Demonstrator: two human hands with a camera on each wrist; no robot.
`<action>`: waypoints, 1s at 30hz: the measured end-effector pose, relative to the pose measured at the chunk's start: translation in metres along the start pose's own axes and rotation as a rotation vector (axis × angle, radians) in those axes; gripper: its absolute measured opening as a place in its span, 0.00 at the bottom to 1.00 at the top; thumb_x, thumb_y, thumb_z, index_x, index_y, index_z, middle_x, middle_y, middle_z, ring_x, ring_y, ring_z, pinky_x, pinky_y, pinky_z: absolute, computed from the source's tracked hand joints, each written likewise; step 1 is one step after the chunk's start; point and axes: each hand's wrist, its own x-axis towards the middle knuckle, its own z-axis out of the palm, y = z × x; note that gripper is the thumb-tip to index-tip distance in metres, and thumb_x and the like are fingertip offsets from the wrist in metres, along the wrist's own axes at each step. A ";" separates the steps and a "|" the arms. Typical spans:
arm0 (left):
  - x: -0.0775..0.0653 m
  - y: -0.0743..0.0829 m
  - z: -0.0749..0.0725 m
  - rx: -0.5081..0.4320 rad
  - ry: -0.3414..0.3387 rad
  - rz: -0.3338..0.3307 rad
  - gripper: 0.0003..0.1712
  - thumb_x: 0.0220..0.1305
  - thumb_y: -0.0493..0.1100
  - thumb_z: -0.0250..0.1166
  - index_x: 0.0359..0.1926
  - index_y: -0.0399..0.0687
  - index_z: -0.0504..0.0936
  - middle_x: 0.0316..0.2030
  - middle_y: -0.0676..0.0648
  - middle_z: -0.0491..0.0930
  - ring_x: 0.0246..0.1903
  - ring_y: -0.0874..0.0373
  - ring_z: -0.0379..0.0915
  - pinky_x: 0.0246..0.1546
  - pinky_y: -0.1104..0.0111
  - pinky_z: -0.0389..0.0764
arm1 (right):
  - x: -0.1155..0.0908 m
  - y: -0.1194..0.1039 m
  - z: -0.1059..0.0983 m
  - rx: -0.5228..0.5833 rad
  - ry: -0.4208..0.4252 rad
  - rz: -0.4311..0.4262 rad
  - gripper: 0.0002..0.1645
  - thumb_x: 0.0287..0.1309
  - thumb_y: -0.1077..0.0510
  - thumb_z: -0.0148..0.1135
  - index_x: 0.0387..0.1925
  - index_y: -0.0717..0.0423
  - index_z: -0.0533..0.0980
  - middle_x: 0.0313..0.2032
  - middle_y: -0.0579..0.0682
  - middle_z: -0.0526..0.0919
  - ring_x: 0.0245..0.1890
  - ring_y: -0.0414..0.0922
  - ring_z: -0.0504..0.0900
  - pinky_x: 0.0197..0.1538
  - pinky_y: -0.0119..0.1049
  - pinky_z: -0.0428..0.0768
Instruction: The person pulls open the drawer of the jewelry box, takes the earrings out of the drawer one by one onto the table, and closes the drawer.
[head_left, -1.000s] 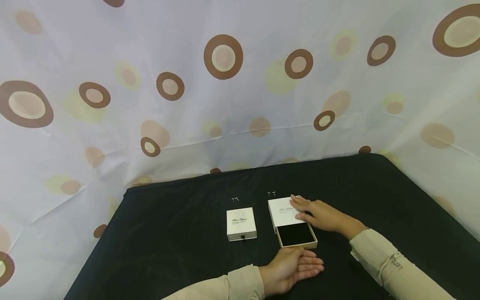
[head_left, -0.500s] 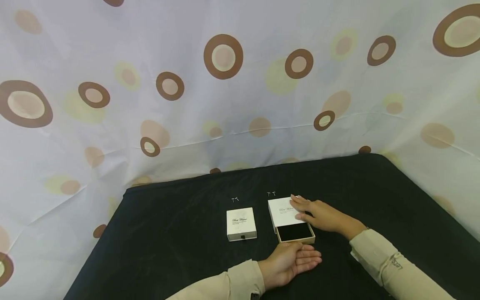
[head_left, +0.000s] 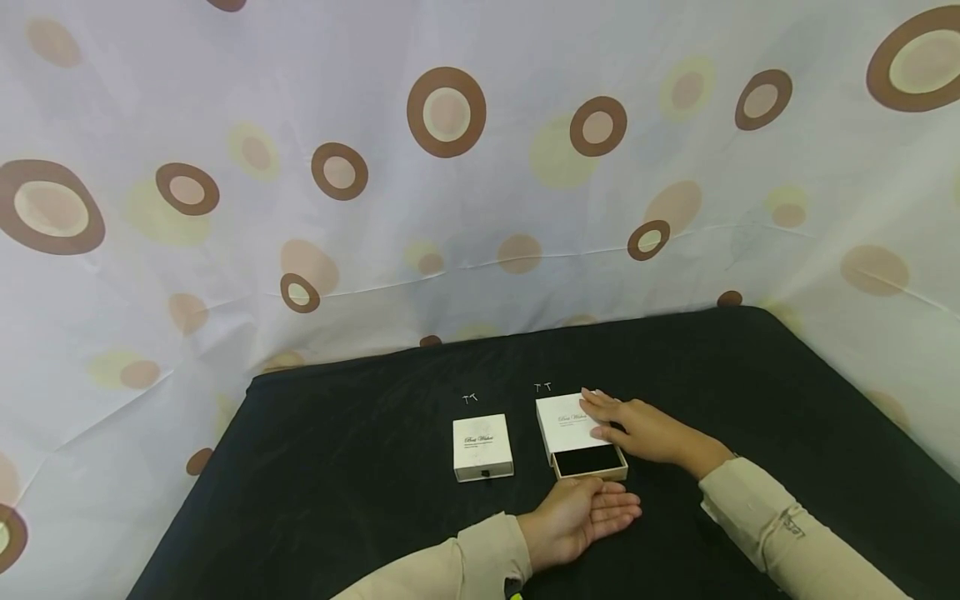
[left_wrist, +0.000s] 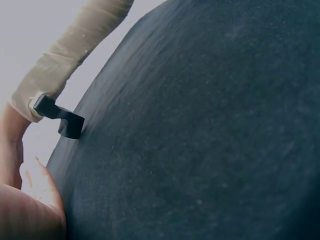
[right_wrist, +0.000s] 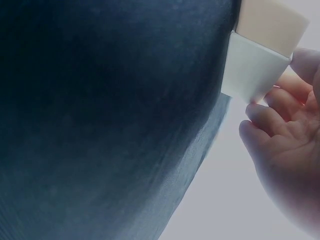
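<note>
In the head view, a white gift box with printed lettering lies on the black-covered table, its tan-edged drawer sticking out partway toward me and showing a black inside. My right hand rests on the box's right side, fingers on its top; the right wrist view shows those fingertips at the edge of the white sleeve. Below the drawer, my left hand lies palm up with fingers extended, its thumb side against the drawer front. The left wrist view catches only part of this hand.
A second white box, fully closed with a small black tab, stands to the left. Small white T-shaped marks lie behind it, with similar marks behind the other box. A patterned curtain hangs beyond the table.
The drawer has slid farther into its sleeve, away from me, and my left hand has moved forward with it. My right hand stays where it was.
</note>
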 end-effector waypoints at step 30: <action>0.015 0.009 -0.004 -0.039 0.030 0.025 0.15 0.74 0.36 0.43 0.47 0.32 0.74 0.43 0.39 0.82 0.45 0.52 0.80 0.54 0.60 0.77 | 0.001 -0.001 0.000 0.003 -0.011 0.011 0.32 0.69 0.52 0.52 0.65 0.69 0.63 0.68 0.66 0.59 0.67 0.62 0.59 0.63 0.59 0.62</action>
